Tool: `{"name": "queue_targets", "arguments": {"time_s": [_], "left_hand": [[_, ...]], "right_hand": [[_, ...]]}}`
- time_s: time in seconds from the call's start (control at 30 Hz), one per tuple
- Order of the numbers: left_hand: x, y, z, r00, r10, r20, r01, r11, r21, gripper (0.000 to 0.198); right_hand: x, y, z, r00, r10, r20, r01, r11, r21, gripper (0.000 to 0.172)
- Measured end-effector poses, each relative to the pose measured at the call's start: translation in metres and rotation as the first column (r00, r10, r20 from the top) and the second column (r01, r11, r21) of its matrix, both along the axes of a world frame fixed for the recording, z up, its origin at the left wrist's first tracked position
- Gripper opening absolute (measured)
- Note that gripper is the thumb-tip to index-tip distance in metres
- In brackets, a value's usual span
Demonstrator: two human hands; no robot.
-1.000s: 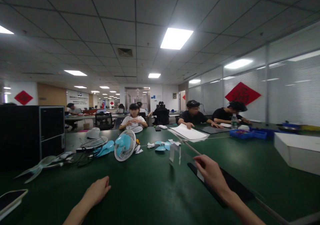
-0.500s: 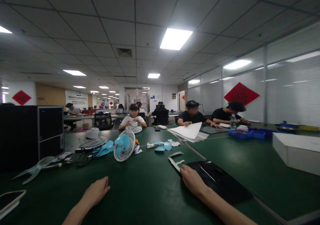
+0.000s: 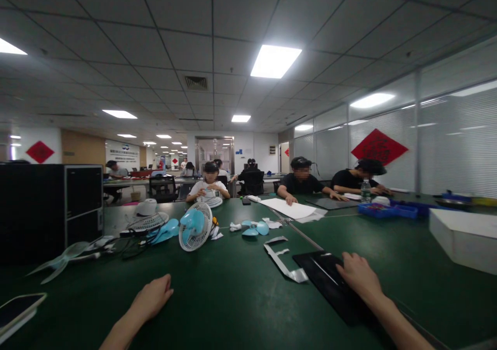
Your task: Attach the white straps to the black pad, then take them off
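My right hand (image 3: 360,277) is at the right side of a glossy black flat panel (image 3: 322,277) on the green table. Its thumb lies over the panel and its fingers are bent around the right edge; the fingertips are partly hidden. Left of the panel lies a thin white cut-out strip (image 3: 280,261), bent like a frame, with a silvery end. No hand touches the strip. My left hand (image 3: 152,297) rests on the table at the lower left, fingers curled in, nothing visible in it.
A white fan with blue blades (image 3: 195,227) and a loose blue blade (image 3: 255,228) lie ahead. A black computer case (image 3: 83,200) stands at left, a phone (image 3: 21,308) in front. At right are a white box (image 3: 464,241) and blue trays (image 3: 388,210). Co-workers sit opposite, one touching white paper (image 3: 289,207).
My right hand has left the white strip and moved right onto the black panel, which has turned slightly. My left hand has stayed put. A co-worker's white paper has been lowered flat.
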State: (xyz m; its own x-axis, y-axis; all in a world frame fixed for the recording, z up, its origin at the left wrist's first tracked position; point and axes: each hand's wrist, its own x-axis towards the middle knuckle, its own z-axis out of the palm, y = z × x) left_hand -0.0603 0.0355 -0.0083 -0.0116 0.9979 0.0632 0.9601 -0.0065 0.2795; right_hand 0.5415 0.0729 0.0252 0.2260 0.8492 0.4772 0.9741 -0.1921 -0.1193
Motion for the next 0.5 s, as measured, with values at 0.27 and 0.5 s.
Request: {"name": "queue_targets", "arguments": {"time_s": [0.27,0.5], "left_hand": [[-0.005,0.002,-0.003,0.999,-0.018,0.032,0.019,1.000,-0.023,0.013],[0.001,-0.003,0.003,0.998,0.007,0.057,-0.005,1.000,-0.028,0.014]], "right_hand": [[0.013,0.001,-0.003,0.981,-0.038,-0.191,0.005,0.985,-0.171,0.022],[0.013,-0.003,0.007,0.989,-0.002,-0.149,0.002,1.000,-0.001,0.035]]}}
